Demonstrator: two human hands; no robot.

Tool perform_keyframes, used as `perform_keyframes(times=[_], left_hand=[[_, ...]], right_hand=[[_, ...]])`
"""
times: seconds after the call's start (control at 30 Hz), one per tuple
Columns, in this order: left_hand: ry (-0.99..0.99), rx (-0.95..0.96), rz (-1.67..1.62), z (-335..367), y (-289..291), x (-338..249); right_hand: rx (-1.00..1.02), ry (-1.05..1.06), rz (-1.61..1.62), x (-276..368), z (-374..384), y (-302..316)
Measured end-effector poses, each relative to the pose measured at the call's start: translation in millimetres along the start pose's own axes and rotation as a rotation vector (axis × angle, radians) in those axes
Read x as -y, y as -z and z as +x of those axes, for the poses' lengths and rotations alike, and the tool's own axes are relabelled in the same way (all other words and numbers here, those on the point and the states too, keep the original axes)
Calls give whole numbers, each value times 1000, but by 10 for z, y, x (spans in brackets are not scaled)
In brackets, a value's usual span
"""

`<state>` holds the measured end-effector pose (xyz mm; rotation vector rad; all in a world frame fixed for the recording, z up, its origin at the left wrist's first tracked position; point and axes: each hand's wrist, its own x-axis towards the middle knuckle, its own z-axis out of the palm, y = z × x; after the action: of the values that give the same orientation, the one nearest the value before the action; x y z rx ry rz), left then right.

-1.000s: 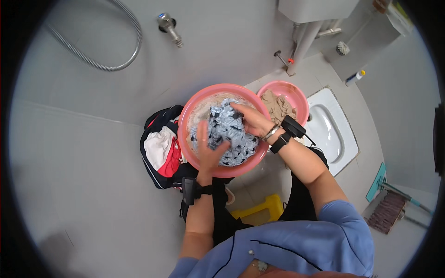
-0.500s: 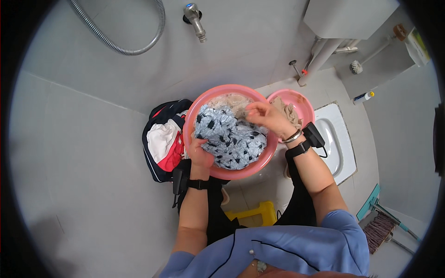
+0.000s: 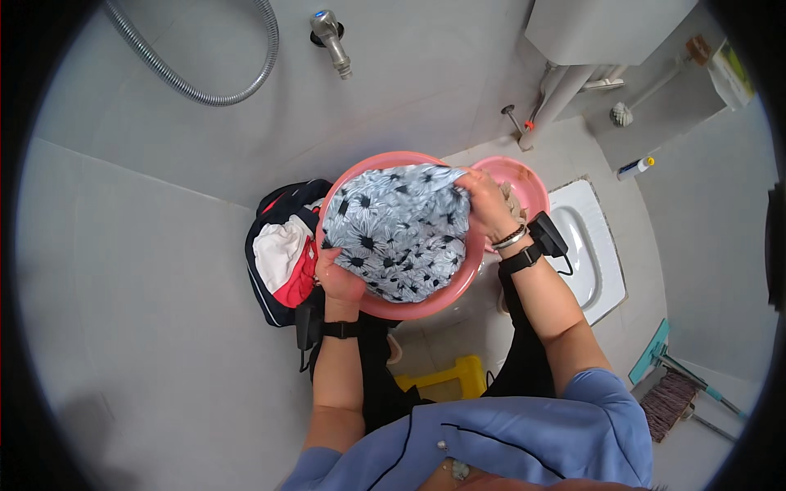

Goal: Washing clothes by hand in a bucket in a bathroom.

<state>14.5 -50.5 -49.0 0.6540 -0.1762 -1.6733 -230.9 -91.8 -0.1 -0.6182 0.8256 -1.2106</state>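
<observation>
Since the half-second-earlier frame, the person's right grip (image 3: 490, 204) has closed on the cloth's upper right edge; before, it was raised over the basin. I note that the floral cloth (image 3: 401, 233), bunched then, is now spread wider and hides the suds.

Both grips are grasping fabric: right pinching the upper corner, left grip (image 3: 340, 280) holding the left edge with its thumb on top.

Cloth: pale blue-grey, black flower centres with dark radiating petal lines, thin, creased, more rumpled at the lower right. Location: over and inside the large pink basin (image 3: 409, 310), its rim showing around the fabric.

Labels: I log a white and blue bottle (image 3: 636, 168) with a yellow cap by the far wall; its print is too small for me to read.

Surface and room: basin stands low, above pale grey floor tiles (image 3: 422, 348), against a grey wall (image 3: 426, 102) with a metal tap (image 3: 332, 42) and a coiled hose (image 3: 266, 65). Left of it, a dark bag (image 3: 260, 290) carries white and red clothing (image 3: 296, 285). Right, a smaller pink basin (image 3: 524, 173) with tan cloth (image 3: 511, 201), then a white squat toilet (image 3: 580, 266). Yellow stool (image 3: 468, 376) below.
</observation>
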Motion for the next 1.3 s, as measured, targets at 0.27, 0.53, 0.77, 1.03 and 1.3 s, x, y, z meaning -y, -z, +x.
perform_keyframes(times=[0.27,0.53,0.77,1.03,1.3], left_hand=[[-166,40,-13,-29,52,-207],[-307,463,1812,-127,403,-329],[-149,214,1853,-126,-30,-150],[-545,440,2051,-56,233,45],[-441,17,1036,-55,62,-295]], right_hand=[[-18,144,-118,234,3,238],[626,-261,-1602,68,-173,484],[296,-201,-1648,-81,-147,451],[224,99,-1707,-220,-98,368],[328,287,-1345,137,-191,115]])
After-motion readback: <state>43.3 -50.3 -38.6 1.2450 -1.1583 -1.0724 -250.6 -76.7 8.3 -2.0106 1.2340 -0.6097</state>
